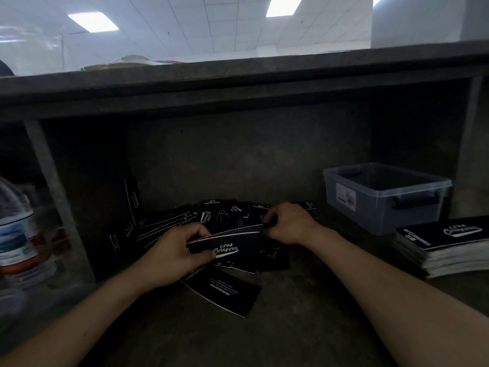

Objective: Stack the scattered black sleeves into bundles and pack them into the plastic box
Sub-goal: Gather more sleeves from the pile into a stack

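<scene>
Left hand [174, 250]: fingers curled round the left end of one black sleeve [238, 241], thumb on its printed face. Right hand [288, 223]: pinches the same sleeve's right end. The sleeve is held roughly level just above the worktop [304, 335], white "Club Camping" script facing up.

Everything else is placed from this held sleeve:
- Directly behind and beneath it: scattered pile of sleeves [225, 214], overlapping, a few leaning upright at the pile's left edge.
- Just in front: loose sleeve [225, 292] lying flat, small print up.
- Well to the right and farther back: translucent plastic box [370, 207], top open.
- To the right, nearer: stacked bundle [444, 250], squared up.
- Far left: water bottle [16, 229], blurred.
</scene>
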Demonstrator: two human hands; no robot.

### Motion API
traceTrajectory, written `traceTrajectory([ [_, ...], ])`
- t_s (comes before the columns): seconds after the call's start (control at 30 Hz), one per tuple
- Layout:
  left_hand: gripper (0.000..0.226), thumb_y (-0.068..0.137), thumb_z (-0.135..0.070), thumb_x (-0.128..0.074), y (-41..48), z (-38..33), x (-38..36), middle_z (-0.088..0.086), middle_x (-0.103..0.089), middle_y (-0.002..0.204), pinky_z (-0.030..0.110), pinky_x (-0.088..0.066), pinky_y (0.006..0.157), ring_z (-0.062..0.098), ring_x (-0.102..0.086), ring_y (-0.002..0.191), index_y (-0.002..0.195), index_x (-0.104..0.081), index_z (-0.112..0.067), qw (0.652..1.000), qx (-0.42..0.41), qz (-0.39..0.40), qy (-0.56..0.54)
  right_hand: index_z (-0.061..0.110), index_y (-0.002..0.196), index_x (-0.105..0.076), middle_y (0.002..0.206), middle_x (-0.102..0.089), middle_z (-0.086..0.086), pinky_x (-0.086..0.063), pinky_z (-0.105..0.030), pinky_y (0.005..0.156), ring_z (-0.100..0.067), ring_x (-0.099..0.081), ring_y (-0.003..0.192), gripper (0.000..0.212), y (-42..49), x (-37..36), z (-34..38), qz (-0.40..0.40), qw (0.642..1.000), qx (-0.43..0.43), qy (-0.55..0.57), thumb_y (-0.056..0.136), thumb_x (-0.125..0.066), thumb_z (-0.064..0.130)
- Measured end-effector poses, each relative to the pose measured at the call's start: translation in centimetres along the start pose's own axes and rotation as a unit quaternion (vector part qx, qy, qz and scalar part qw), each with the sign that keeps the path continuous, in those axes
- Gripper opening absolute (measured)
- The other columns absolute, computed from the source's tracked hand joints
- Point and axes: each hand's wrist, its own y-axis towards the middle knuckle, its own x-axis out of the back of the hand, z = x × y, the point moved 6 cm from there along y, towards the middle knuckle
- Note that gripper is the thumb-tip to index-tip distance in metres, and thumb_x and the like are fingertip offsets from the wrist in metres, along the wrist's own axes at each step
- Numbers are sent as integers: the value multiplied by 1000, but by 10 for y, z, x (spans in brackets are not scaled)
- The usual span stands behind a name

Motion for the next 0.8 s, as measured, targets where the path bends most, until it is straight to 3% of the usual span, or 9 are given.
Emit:
traceTrajectory([
  [0.13, 17, 81, -12, -80, -1, -1, -1, -11, -74, 89, 17, -54, 74, 7, -71, 83, 89, -67, -20, 1000, -13, -1, 12, 24, 111, -74, 115, -71, 2, -51, -26, 87, -17, -65, 103, 26, 3, 14, -10, -42, 999, -14, 1, 87, -68, 33],
  [0.23, 21, 80, -13, -82, -2, -1, -3, -9, -73, 92, 23, -56, 77, 8, -71, 86, 92, -66, -21, 1000, -13, 10, 10, 23, 110, -75, 115, -71, 1, -53, -26, 87, -18, -66, 100, 23, 8, 27, -24, -117, 987, -64, 89, 94, -58, 21],
  [0.4, 24, 79, -13, -83, -2, 2, -1, -5, -73, 93, 32, -58, 76, 12, -71, 84, 91, -64, -20, 1000, 2, 4, 0, 14, 101, -78, 104, -75, 0, -52, -22, 91, -13, -67, 101, 17, 9, 44, -26, -239, 908, -35, 341, 91, -66, 9],
  [0.47, 29, 76, -12, -84, -2, 2, 0, -2, -73, 95, 35, -59, 77, 13, -71, 85, 92, -61, -19, 1000, 11, 1, -9, 14, 101, -77, 99, -74, 1, -52, -17, 76, -10, -66, 92, 18, 6, 41, -16, -174, 891, -19, 420, 91, -65, 5],
  [0.57, 40, 74, -12, -86, -1, 8, 2, 4, -72, 96, 40, -61, 75, 17, -72, 86, 93, -51, -18, 999, 42, -12, -22, 18, 100, -77, 93, -74, 2, -50, -18, 66, -10, -64, 83, 18, 1, 20, 0, 7, 926, -34, 375, 89, -65, 8],
  [0.67, 55, 71, -9, -88, 1, 12, 5, 4, -70, 106, 42, -62, 78, 20, -72, 94, 95, -41, -23, 997, 54, -37, -45, 20, 89, -77, 85, -74, 4, -50, -22, 69, -8, -63, 75, 17, -3, 5, 2, 82, 945, -45, 314, 85, -64, 10],
  [0.8, 59, 74, -5, -85, 1, 10, 0, 4, -75, 104, 32, -61, 78, 18, -74, 92, 107, -41, -24, 995, 56, -18, -86, 17, 99, -77, 96, -77, 3, -49, -25, 79, -12, -69, 90, 21, -4, 4, 5, 127, 933, -14, 336, 89, -60, 10],
])
